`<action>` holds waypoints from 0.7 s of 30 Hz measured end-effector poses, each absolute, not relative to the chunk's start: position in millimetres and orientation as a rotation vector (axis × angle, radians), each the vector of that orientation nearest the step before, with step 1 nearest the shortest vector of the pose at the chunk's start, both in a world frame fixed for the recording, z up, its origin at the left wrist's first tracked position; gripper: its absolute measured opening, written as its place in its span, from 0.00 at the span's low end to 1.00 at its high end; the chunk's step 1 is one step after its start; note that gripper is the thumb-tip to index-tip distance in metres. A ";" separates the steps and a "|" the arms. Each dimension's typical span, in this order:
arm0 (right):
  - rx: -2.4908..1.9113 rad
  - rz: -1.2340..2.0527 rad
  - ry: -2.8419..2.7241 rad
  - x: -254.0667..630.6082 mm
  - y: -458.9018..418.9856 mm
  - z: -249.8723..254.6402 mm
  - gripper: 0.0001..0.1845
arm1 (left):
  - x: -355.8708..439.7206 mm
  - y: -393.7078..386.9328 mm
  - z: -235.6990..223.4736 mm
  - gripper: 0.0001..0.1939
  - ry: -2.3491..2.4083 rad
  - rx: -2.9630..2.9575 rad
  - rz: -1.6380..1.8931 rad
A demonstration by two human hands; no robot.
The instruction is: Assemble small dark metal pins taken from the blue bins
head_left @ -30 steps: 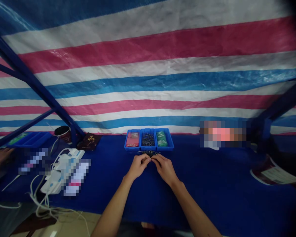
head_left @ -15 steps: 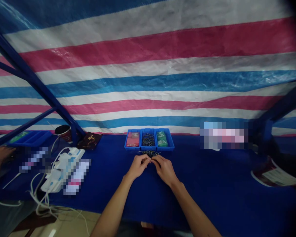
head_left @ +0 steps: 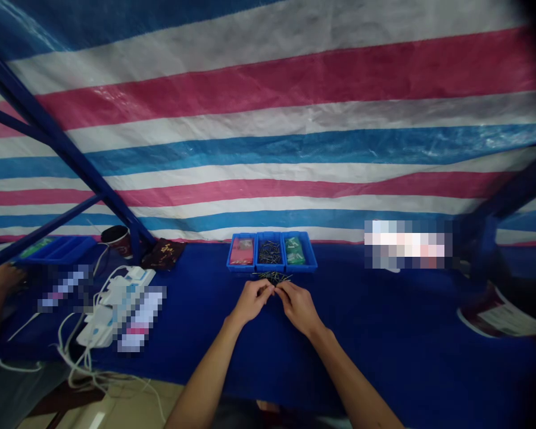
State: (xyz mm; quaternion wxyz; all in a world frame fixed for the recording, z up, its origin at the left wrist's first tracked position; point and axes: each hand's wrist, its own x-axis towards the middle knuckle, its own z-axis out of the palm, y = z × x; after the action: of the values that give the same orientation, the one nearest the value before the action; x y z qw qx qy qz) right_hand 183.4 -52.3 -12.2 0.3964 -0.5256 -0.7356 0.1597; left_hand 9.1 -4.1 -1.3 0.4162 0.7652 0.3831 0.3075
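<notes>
My left hand [head_left: 252, 301] and my right hand [head_left: 298, 305] meet fingertip to fingertip over the blue table [head_left: 259, 357]. Both are closed in a pinch; whatever sits between the fingers is too small to make out. Just beyond the fingertips lies a loose pile of dark, thin screws [head_left: 274, 277], partly covered by my hands. Behind it stand three joined blue bins. Pink lining and small pale pieces show in the left bin [head_left: 242, 269], dark screws fill the middle bin [head_left: 270, 269], and white pieces lie on green in the right bin [head_left: 313, 262].
Left of me lie a white power strip [head_left: 99, 326] with tangled cables, a dark packet [head_left: 164, 255] and a dark cup [head_left: 117, 241]. Another person's hand [head_left: 4, 280] is at the far left near a blue tray [head_left: 74, 250]. A maroon-and-white container [head_left: 502, 313] stands right.
The view has shifted very slightly. My hands keep the same pinched pose, with hardly any finger movement visible.
</notes>
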 end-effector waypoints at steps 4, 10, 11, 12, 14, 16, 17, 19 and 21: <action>-1.331 0.394 -1.855 183.0 -52.2 -12.0 0.13 | 8.9 -3.7 -2.8 0.19 0.952 1.916 0.780; -1.325 0.407 -1.840 183.3 -52.6 -12.2 0.12 | 8.7 -3.3 -2.9 0.20 0.955 1.910 0.784; -1.319 0.410 -1.832 183.4 -52.7 -11.9 0.12 | 8.7 -3.2 -2.9 0.20 0.958 1.909 0.784; -1.310 0.412 -1.823 183.5 -52.7 -11.6 0.12 | 8.7 -3.1 -3.0 0.20 0.963 1.906 0.787; -1.290 0.414 -1.807 183.5 -52.9 -10.6 0.11 | 8.8 -2.7 -3.5 0.21 0.974 1.897 0.796; -1.281 0.411 -1.793 183.5 -53.0 -9.6 0.10 | 8.9 -2.2 -4.0 0.22 0.977 1.890 0.808; -1.281 0.408 -1.789 183.5 -53.0 -9.2 0.10 | 8.9 -2.1 -4.2 0.22 0.978 1.889 0.812; -1.291 0.405 -1.792 183.4 -53.1 -8.5 0.09 | 8.8 -1.8 -4.4 0.22 0.977 1.887 0.814; -1.298 0.406 -1.798 183.1 -53.1 -7.9 0.09 | 8.5 -1.8 -4.6 0.21 0.974 1.880 0.819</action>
State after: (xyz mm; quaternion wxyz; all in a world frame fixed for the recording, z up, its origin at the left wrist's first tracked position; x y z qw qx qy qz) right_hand 183.1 -53.1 -7.9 0.4292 -0.5202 -0.7203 0.1626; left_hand 8.5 -1.8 -4.6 0.4219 0.7508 0.3890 0.3272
